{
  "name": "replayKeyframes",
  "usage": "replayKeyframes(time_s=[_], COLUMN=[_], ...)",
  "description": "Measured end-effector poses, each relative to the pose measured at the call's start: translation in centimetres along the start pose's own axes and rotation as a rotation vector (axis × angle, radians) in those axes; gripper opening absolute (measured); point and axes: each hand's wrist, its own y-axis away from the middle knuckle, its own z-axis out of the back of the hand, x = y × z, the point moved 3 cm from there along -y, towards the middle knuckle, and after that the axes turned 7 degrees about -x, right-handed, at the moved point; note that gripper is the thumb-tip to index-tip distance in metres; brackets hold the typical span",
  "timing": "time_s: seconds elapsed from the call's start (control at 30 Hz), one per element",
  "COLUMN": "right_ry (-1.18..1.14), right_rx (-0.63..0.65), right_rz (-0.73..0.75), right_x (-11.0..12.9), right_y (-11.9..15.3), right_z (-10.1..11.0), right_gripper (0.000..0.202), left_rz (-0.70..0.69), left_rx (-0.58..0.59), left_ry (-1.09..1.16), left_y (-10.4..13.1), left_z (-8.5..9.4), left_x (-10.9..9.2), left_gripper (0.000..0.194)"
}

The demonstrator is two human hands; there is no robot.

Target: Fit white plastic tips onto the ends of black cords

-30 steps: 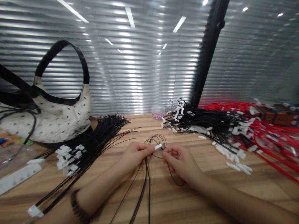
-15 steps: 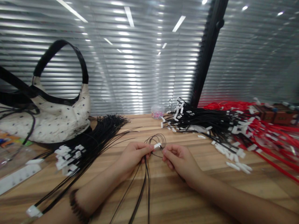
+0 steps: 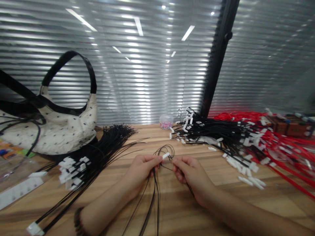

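Between the thumb and fingers of my left hand (image 3: 145, 167) a small white connector (image 3: 166, 155) is pinched, pointing to the right. Thin black wires (image 3: 153, 196) hang down below that hand toward the table's near edge, and more loop up behind the connector. My right hand (image 3: 188, 168) is closed in a pinch just right of the connector, on a thin black wire (image 3: 189, 187) that also shows under the palm. Whether the wire's tip touches the connector is too small to tell.
At left lie a bundle of black wires (image 3: 108, 144) with white connectors (image 3: 72, 168), a dotted bag (image 3: 69, 127) and a white strip (image 3: 21, 193). Behind stands a small clear tub (image 3: 166, 121). To the right are black wires (image 3: 214, 126), red wires (image 3: 290, 150) and loose white connectors (image 3: 253, 182).
The view has tilted up slightly, so everything sits a little lower. My hands keep their pinches, and the connector has turned slightly, tilting more upward to the right.
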Motion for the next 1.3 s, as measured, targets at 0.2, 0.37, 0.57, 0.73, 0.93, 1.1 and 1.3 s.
replayKeyframes(time_s=[0.2,0.37,0.57,0.73,0.93,1.1,1.3], right_ry=[-0.134,-0.206,-0.21,-0.172,-0.115,0.111,0.279], right_rx=[0.022,0.034,0.047,0.018,0.025,0.026,0.243], right_rz=[-0.127,-0.179,-0.164,-0.145,-0.097,0.16,0.266], right_x=[-0.6,-0.5,-0.4,-0.6,-0.7,-0.9,-0.1], right_y=[0.1,0.1,0.1,0.2,0.0,-1.4,-1.3], right_z=[-0.5,-0.6,-0.6,-0.5,-0.3,0.5,0.8], right_gripper=[0.018,0.015,0.019,0.021,0.025,0.021,0.027], left_rz=[-0.034,-0.025,-0.034,-0.034,-0.011,-0.008,0.017], left_rx=[0.018,0.021,0.047,0.063,0.03,-0.021,-0.033], left_ry=[-0.013,-0.036,-0.05,-0.059,-0.101,-0.082,0.146], left_y=[0.0,0.1,0.2,0.3,0.5,0.3,-0.2], left_z=[-0.3,-0.2,-0.1,-0.1,-0.4,-0.2,0.4], left_x=[-0.2,-0.1,-0.3,-0.3,-0.5,-0.3,-0.5], left_gripper=[0.028,0.03,0.028,0.026,0.024,0.026,0.019])
